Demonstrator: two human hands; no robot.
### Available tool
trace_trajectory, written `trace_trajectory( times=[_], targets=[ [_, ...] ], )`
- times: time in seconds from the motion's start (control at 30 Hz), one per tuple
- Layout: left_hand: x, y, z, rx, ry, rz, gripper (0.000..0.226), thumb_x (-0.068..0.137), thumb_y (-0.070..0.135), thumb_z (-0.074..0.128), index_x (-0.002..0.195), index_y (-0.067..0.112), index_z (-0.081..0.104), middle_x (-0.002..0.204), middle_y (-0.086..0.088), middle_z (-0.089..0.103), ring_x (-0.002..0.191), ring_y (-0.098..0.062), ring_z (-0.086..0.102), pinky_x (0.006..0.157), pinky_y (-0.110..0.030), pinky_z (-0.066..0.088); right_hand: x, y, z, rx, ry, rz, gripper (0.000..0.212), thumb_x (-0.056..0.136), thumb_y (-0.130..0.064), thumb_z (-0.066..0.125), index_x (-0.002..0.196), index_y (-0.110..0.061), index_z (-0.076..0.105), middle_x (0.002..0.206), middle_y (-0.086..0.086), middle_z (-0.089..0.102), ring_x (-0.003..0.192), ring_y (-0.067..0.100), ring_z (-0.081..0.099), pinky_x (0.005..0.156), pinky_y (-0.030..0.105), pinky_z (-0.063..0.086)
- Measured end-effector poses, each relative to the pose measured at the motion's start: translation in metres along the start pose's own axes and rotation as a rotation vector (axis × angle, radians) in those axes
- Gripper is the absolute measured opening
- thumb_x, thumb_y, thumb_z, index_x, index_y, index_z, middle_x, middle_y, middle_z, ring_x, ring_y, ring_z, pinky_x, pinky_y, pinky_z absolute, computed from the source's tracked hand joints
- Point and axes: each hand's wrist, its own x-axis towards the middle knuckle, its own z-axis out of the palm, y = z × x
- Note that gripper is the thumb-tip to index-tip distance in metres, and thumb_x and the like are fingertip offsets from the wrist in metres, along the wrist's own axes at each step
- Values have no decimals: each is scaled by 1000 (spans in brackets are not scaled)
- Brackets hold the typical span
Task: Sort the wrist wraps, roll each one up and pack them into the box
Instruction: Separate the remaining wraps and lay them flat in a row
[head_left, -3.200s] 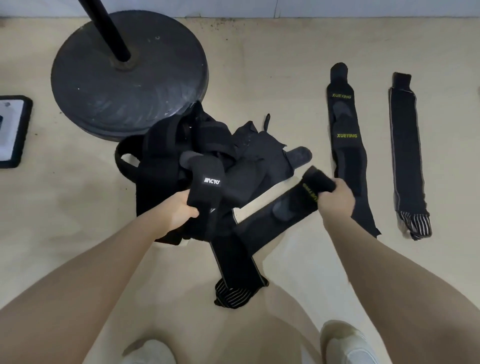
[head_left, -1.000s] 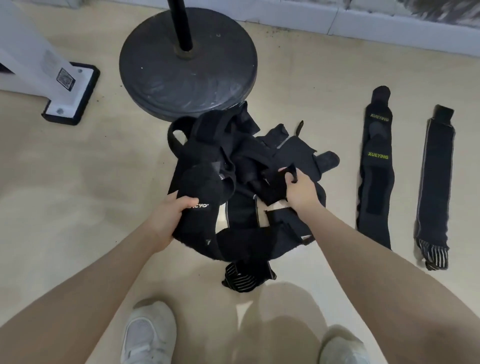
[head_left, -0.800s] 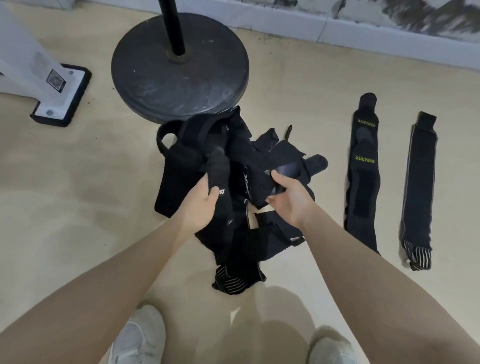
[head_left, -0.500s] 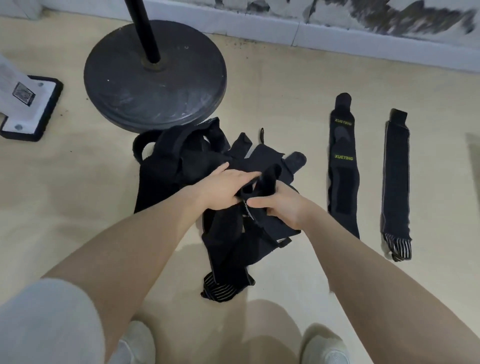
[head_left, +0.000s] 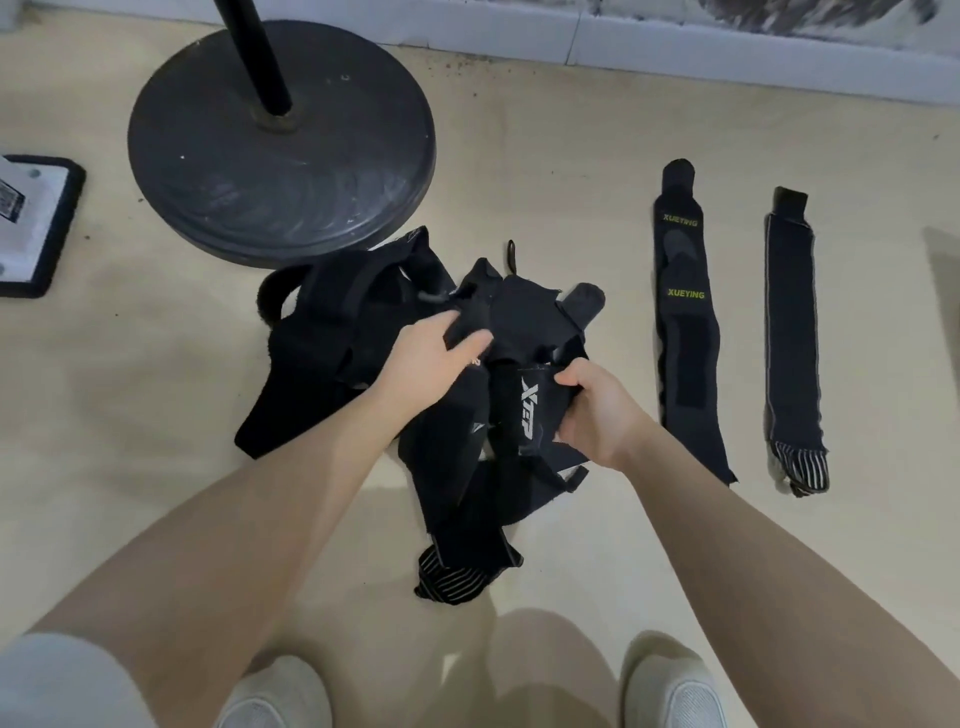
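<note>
A tangled pile of black wrist wraps (head_left: 332, 338) lies on the beige floor in front of me. My right hand (head_left: 592, 410) grips a black wrap with a white logo (head_left: 524, 410) at the pile's right side. My left hand (head_left: 431, 353) pinches another black strap (head_left: 467, 325) near the top of the pile. Two wraps lie flat and straight to the right: one with yellow-green lettering (head_left: 685, 322) and one plain with a striped end (head_left: 792, 343). No box is in view.
A round black weighted base (head_left: 280, 156) with an upright pole (head_left: 254, 52) stands just behind the pile. A white device with a black rim (head_left: 31, 223) sits at the far left. The white baseboard (head_left: 675, 41) runs along the back. My two shoes (head_left: 670, 691) are at the bottom.
My right hand has pulled the logo wrap out so its white lettering shows. My left hand shifted slightly back onto a strap at the top of the pile.
</note>
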Motion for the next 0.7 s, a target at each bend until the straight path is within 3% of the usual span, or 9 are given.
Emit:
trace_trajectory(
  times=[0.13, 0.17, 0.27, 0.3, 0.43, 0.5, 0.57, 0.63, 0.7],
  targets=[
    [3, -2, -4, 235, -297, 73, 68, 77, 30, 77, 137, 20, 44, 126, 4, 58, 115, -15, 55, 98, -30, 44, -7, -5, -10, -171, -30, 52, 59, 62, -10, 45, 119, -1, 52, 107, 14, 59, 92, 29, 60, 84, 40, 49],
    [7, -6, -2, 335, -316, 88, 63, 78, 26, 75, 134, 20, 45, 121, 0, 61, 110, -20, 58, 94, -33, 47, -9, -6, -11, -234, -36, 52, 61, 57, -10, 44, 116, 1, 54, 105, 15, 58, 87, 28, 60, 80, 37, 51],
    [13, -14, 0, 560, -243, 80, 10, 86, 8, 52, 88, 16, 47, 86, -6, 58, 78, -27, 57, 66, -33, 44, -14, -12, -14, -409, -137, 13, 54, 61, -17, 46, 107, 2, 64, 88, 11, 64, 78, 24, 61, 71, 28, 53],
    [13, -15, -1, 586, -196, 63, 15, 87, 4, 46, 82, 17, 42, 83, -7, 56, 74, -26, 54, 64, -33, 41, -18, -16, -15, -482, -140, -3, 49, 64, -24, 51, 102, 3, 67, 76, 6, 63, 72, 23, 59, 71, 27, 51],
    [11, -24, -9, 638, -134, -66, 12, 89, 1, 41, 91, 12, 44, 92, -11, 56, 75, -25, 52, 67, -33, 43, -17, -23, -11, -1175, -6, -10, 30, 80, -29, 61, 54, -14, 56, 54, -3, 50, 64, 20, 49, 67, 31, 38],
    [9, -32, -12, 642, -97, -136, 18, 89, 1, 45, 104, 11, 47, 95, -12, 56, 77, -26, 53, 66, -34, 45, -12, -19, -5, -1672, 140, -96, 27, 87, -34, 51, 67, -16, 51, 65, -1, 51, 73, 23, 52, 65, 30, 35],
    [5, -40, -16, 627, -34, -159, 21, 88, 3, 49, 109, 8, 49, 98, -11, 56, 80, -27, 53, 67, -35, 46, -10, -10, -3, -1948, 251, -179, 31, 89, -48, 43, 91, -18, 51, 82, -1, 55, 90, 25, 56, 76, 33, 32],
    [1, -49, -19, 586, 3, -165, 24, 90, 5, 48, 114, 8, 53, 110, -11, 56, 87, -27, 54, 72, -36, 47, -7, 1, -3, -2048, 223, -22, 58, 82, -70, 39, 112, -21, 47, 107, 1, 60, 109, 26, 53, 93, 40, 27],
    [-4, -53, -22, 481, 19, -177, 27, 93, 9, 48, 118, 8, 58, 112, -9, 57, 91, -25, 56, 74, -33, 47, -4, 11, 2, -1872, 177, 123, 73, 73, -86, 30, 105, -26, 55, 115, 0, 60, 118, 26, 48, 108, 52, 13]
  ],
)
